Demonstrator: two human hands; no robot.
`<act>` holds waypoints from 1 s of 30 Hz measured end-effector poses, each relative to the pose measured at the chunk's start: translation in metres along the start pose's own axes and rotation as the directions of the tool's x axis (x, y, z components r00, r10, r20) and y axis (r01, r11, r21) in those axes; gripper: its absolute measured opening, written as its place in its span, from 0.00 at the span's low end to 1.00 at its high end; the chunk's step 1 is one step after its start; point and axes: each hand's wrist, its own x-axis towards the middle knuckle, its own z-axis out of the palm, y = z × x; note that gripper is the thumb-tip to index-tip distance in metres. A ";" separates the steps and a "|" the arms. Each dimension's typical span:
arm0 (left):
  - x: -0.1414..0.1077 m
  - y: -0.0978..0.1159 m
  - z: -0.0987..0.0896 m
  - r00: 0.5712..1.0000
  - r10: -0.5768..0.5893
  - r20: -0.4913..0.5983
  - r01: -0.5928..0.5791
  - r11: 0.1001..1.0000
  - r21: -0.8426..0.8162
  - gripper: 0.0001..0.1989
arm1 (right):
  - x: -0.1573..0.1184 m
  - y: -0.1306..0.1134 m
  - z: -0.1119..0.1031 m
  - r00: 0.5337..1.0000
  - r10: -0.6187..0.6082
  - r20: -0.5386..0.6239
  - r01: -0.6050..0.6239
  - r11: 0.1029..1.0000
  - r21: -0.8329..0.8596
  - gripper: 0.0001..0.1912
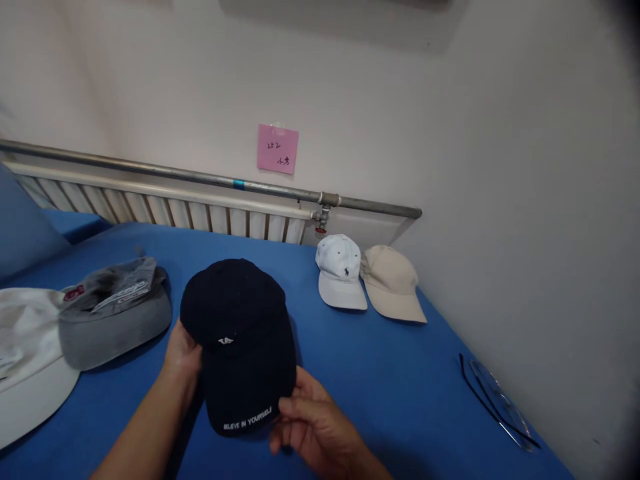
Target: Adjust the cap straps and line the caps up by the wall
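The left grip (pixel 184 350) holds and the right grip (pixel 285 417) pinches a dark blue cloth cap (pixel 245 313), not let go; a white cloth cap (pixel 340 263) sits beyond.

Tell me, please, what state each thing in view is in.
Dark cap: held by left hand and right hand, lettered brim toward the camera.
Gray cap: lying down, crown slumped.
Left-edge white cap: partly out of view.
Pale cap and beige cap: crowns up, side by side.
Glasses: lying down, folded or not unclear.
Pink note: taped up.
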 end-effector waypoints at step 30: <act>-0.003 -0.058 0.012 0.998 -0.050 -0.041 0.061 0.941 0.332 0.15 | 0.188 -0.085 -0.063 0.894 -0.374 -0.247 0.389 0.921 0.010 0.14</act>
